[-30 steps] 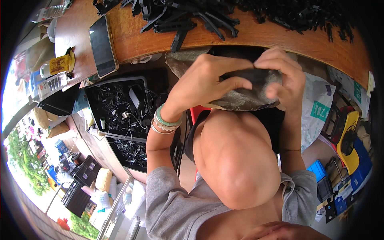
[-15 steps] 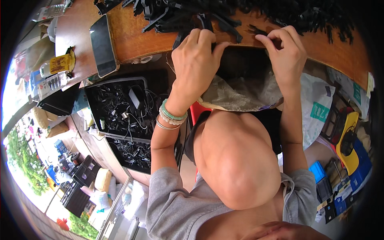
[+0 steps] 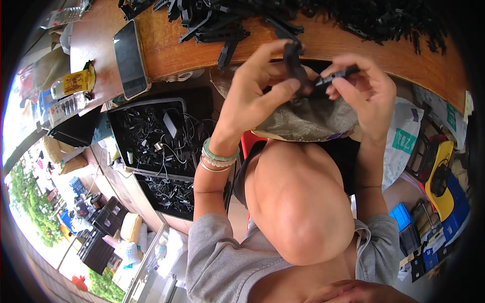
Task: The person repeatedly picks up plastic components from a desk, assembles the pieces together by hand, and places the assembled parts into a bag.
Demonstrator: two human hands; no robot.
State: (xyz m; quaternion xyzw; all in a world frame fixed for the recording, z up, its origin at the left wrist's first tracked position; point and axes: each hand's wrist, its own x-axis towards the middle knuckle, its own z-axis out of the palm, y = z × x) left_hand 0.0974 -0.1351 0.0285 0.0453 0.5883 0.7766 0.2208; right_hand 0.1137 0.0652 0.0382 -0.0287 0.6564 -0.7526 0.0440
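Note:
My left hand (image 3: 255,88) grips a curved black plastic part (image 3: 294,61) between thumb and fingers; the part is smeared by motion. A smaller, straight black plastic piece (image 3: 342,74) is pinched in my right hand (image 3: 368,93). The two pieces come close together at their inner ends, and I cannot tell whether they touch. Both hands are over the mouth of a brownish sack (image 3: 303,121) at the table's near edge. Beyond my left hand lies a pile of long black plastic parts (image 3: 212,33); farther right is a heap of smaller black pieces (image 3: 379,22).
A phone (image 3: 130,59) lies on the wooden table (image 3: 166,53) at left. Black bins (image 3: 151,174) of dark parts and cables stand below it. A yellow-labelled container (image 3: 76,81) is at far left. A white bag (image 3: 401,136) and a yellow-and-blue object (image 3: 438,177) are at right.
Both hands have drawn back from the table edge toward me, over the sack. The curved part and the small piece now show between them, brought close together.

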